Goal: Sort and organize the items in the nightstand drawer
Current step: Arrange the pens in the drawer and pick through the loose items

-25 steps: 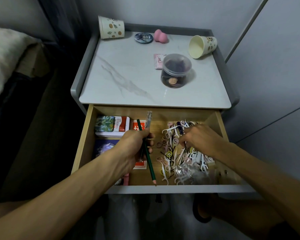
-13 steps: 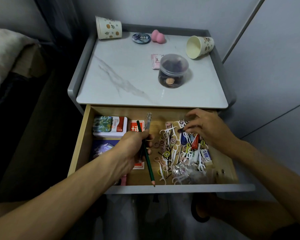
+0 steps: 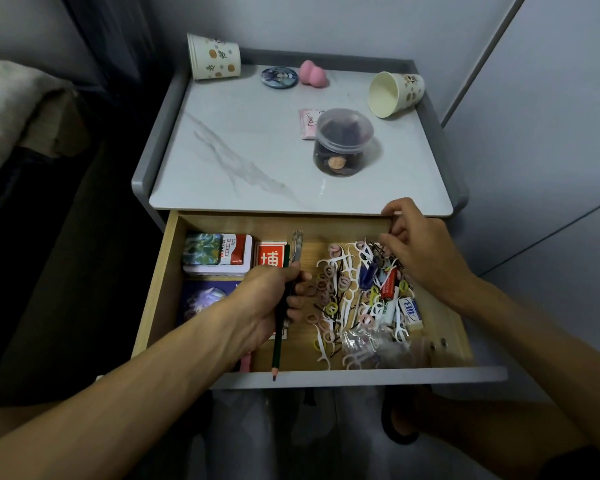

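The wooden drawer point(image 3: 361, 375) stands pulled out under the nightstand top point(image 3: 243, 140). My left hand point(image 3: 264, 299) grips a green pencil point(image 3: 277, 351) and a clear pen point(image 3: 297, 242) together above the drawer's middle. To the right lies a jumbled pile point(image 3: 347, 292) of white floss picks, small hair ties, dark hairpins and little tubes. My right hand point(image 3: 420, 247) hovers at the drawer's back right corner, its fingers curled as if pinching something small that I cannot make out. A tin point(image 3: 219, 252), a red card box point(image 3: 270, 259) and a blue book point(image 3: 205, 299) fill the left side.
On the top stand a lidded clear jar point(image 3: 343, 142), a pink packet point(image 3: 307, 123), a pink sponge point(image 3: 310, 73), a round badge point(image 3: 279, 77) and two tipped paper cups point(image 3: 213, 57) point(image 3: 395, 93). An eraser point(image 3: 409, 308) and a crumpled plastic bag point(image 3: 371, 344) lie front right. A bed point(image 3: 7, 105) flanks the left.
My right hand rose from the middle of the pile toward the drawer's back right corner, fingers pinched. My left hand kept the pencil and pen in place.
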